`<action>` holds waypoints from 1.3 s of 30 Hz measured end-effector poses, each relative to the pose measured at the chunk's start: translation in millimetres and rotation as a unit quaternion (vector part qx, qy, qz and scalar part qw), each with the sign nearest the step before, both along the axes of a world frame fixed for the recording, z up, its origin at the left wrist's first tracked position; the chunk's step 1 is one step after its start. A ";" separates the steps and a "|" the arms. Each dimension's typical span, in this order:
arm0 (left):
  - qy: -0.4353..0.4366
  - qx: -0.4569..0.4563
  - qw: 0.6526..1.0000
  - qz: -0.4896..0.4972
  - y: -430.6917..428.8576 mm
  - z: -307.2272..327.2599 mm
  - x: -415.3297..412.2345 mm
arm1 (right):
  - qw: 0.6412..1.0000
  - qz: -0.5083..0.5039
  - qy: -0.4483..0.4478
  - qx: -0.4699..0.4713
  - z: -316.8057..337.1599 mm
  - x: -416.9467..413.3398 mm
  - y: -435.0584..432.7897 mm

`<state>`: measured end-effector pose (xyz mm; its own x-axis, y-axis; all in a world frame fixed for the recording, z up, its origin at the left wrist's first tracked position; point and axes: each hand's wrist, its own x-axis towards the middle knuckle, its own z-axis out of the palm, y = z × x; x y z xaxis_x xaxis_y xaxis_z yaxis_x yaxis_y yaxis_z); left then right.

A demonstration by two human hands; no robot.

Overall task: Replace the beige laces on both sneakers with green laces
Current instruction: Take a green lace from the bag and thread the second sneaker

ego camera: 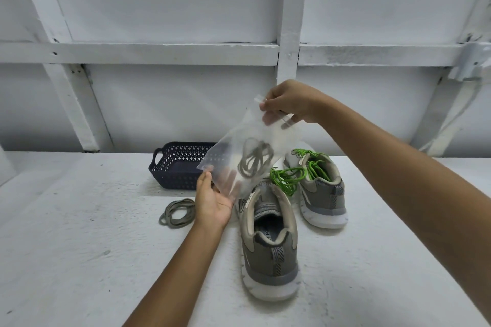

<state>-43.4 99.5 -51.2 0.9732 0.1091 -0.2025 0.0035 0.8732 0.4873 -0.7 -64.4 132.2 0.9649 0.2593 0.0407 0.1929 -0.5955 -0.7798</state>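
- Right hand [285,103] pinches the plastic bag [236,146] mouth, center frame, likely sealing the beige lace [256,160] inside.
- Left hand [214,199] pinches its lower corner, steadying it.

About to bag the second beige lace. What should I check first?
1. Bag gripped: ok. The right hand pinches its top, the left hand holds its lower corner.
2. First beige lace inside the bag: ok.
3. Second beige lace free on the table: ok.
4. Bag mouth open: cannot tell.
5. Green laces tied: not ok, loose on the sneakers.
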 end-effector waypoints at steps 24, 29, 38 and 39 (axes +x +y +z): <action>-0.084 0.033 0.993 -0.076 55.6 19.9 0.4 | 0.950 0.000 -0.146 -0.276 -41.6 -40.1 21.5; -0.085 0.048 0.993 -0.062 75.4 26.9 3.5 | 0.892 0.202 -0.077 -0.397 -80.0 -44.2 72.2; -0.101 0.032 0.992 -0.063 92.8 36.6 9.8 | 0.862 0.299 -0.062 -0.405 -134.7 -16.8 146.4; -0.103 0.028 0.992 -0.065 94.9 36.8 10.3 | 0.859 0.302 -0.057 -0.409 -138.1 -15.0 151.5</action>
<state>-33.1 194.3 -14.4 0.9999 -0.0146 0.0044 0.0099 0.8431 0.5377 -15.7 87.1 -5.9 0.6466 0.6975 -0.3089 0.7062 -0.7004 -0.1034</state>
